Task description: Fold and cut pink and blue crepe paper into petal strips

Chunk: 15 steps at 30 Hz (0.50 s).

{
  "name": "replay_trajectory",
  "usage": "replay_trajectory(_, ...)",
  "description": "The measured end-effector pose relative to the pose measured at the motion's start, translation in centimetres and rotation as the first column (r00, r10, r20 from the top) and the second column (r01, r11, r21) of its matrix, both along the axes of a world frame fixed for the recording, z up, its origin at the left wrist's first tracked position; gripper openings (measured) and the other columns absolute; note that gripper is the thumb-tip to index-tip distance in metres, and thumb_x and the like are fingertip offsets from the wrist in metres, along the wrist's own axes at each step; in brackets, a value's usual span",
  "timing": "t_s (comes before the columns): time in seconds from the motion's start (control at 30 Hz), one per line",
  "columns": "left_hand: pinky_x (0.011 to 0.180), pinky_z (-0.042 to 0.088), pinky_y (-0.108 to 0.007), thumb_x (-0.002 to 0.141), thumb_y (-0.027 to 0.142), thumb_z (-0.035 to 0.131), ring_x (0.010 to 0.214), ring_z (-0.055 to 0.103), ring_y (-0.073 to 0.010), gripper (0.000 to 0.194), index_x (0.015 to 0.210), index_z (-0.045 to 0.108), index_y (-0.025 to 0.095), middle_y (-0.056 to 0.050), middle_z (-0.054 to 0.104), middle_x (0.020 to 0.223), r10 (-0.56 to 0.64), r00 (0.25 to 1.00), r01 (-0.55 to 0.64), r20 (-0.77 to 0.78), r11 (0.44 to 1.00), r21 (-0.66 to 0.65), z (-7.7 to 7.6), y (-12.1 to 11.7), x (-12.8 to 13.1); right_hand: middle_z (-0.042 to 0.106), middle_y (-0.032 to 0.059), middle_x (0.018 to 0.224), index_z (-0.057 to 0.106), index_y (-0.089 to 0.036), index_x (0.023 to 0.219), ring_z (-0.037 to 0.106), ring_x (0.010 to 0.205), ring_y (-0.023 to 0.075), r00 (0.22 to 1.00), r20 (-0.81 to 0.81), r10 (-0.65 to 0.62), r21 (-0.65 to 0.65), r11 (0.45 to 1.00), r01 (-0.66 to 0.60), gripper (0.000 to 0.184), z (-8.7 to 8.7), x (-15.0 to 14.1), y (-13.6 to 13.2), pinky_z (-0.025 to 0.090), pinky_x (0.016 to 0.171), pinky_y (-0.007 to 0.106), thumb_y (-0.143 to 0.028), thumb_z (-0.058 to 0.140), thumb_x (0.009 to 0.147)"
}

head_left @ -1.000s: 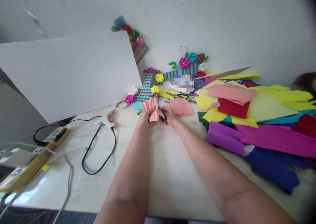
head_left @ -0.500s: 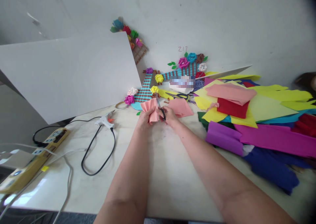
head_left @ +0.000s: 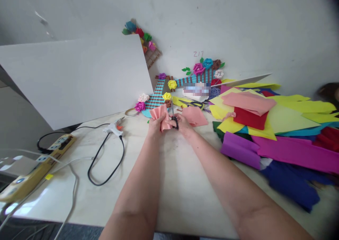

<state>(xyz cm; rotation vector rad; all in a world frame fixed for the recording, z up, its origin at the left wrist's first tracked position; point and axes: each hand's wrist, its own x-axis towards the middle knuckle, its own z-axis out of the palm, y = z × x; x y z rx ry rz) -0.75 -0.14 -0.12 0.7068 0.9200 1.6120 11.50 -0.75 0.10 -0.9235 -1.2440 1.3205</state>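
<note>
My left hand [head_left: 154, 125] is closed round a bunched piece of pink crepe paper [head_left: 162, 115], held up over the white table [head_left: 180, 183]. My right hand [head_left: 183, 123] grips black-handled scissors [head_left: 173, 117], whose blades point up along the right edge of the pink paper. Both hands meet at the far middle of the table. Another pink paper piece [head_left: 194, 115] lies flat just right of my right hand.
A heap of coloured crepe sheets [head_left: 275, 127] covers the right side. Paper-flower crafts [head_left: 159, 95] lean at the wall, with a second pair of scissors [head_left: 192, 104] beside them. A white glue gun [head_left: 113, 128], its black cord and a yellow power strip [head_left: 34, 167] lie left. A large white board [head_left: 74, 77] leans behind.
The hands and pink paper have stayed nearly in place; the scissor blades have tilted slightly more upright. The view has shifted a little.
</note>
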Motion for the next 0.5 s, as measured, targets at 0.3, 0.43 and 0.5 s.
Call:
replay_trajectory(0.3, 0.058, 0.052, -0.026, 0.054, 0.024, 0.079, 0.061, 0.064, -0.0170, 0.034, 0.079, 0.061, 0.011, -0.005, 0.067, 0.069, -0.070, 0.997, 0.070, -0.022, 0.997, 0.024, -0.4, 0.1, 0.0, 0.049, -0.0088, 0.051, 0.051, -0.020, 0.081, 0.045, 0.045, 0.0080, 0.990, 0.113, -0.081, 0.124, 0.990, 0.067, 0.036, 0.2, -0.3, 0.1, 0.037, 0.045, 0.020, -0.031, 0.068, 0.051)
replay_trajectory(0.43, 0.056, 0.052, -0.026, 0.052, 0.024, 0.081, 0.057, 0.063, -0.0167, 0.035, 0.078, 0.062, 0.009, -0.006, 0.067, 0.068, -0.202, 0.976, 0.202, -0.083, 0.979, -0.015, 0.3, -0.5, -0.4, 0.049, -0.0076, 0.052, 0.051, -0.021, 0.082, 0.046, 0.046, 0.0093, 0.970, 0.205, -0.127, 0.196, 0.977, 0.087, 0.033, 0.1, 0.1, 0.4, 0.036, 0.044, 0.020, -0.034, 0.065, 0.055)
replay_trajectory(0.5, 0.057, 0.052, -0.026, 0.052, 0.024, 0.081, 0.059, 0.063, -0.0167, 0.036, 0.080, 0.063, 0.009, -0.007, 0.068, 0.071, -0.255, 0.958, 0.254, -0.129, 0.967, -0.030, 0.4, -0.7, -0.6, 0.051, -0.0068, 0.054, 0.052, -0.021, 0.084, 0.048, 0.049, 0.0101, 0.962, 0.231, -0.144, 0.211, 0.973, 0.095, 0.033, -0.1, 0.4, 0.7, 0.038, 0.046, 0.020, -0.035, 0.064, 0.056)
